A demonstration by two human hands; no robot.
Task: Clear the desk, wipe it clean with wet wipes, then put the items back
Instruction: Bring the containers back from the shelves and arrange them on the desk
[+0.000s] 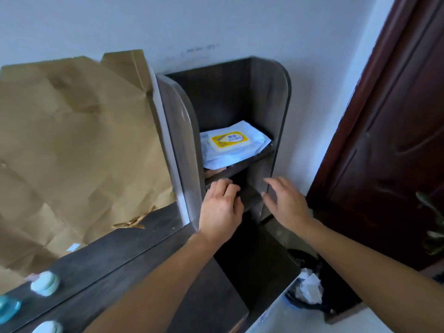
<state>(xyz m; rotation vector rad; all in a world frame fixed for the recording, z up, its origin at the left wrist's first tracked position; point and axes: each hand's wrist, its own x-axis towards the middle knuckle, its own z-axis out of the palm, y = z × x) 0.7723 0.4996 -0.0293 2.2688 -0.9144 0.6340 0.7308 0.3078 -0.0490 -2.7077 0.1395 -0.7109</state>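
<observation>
Head view: wet wipes pack (230,143) on a shelf (242,164) just above both hands; left hand (221,209) curled into the compartment below, grasp indeterminate; right hand (287,204) released beside it; step apparently fetching wipes, next reach upward.

Bare left hand (219,210), bare right hand (287,204), both forearms bare as far as they show

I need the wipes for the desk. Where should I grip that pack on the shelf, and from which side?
Probably best: pinch the wet wipes pack by its front corner, which overhangs the shelf edge, coming from the open front. It lies flat, and the side panels block both flanks.
</observation>
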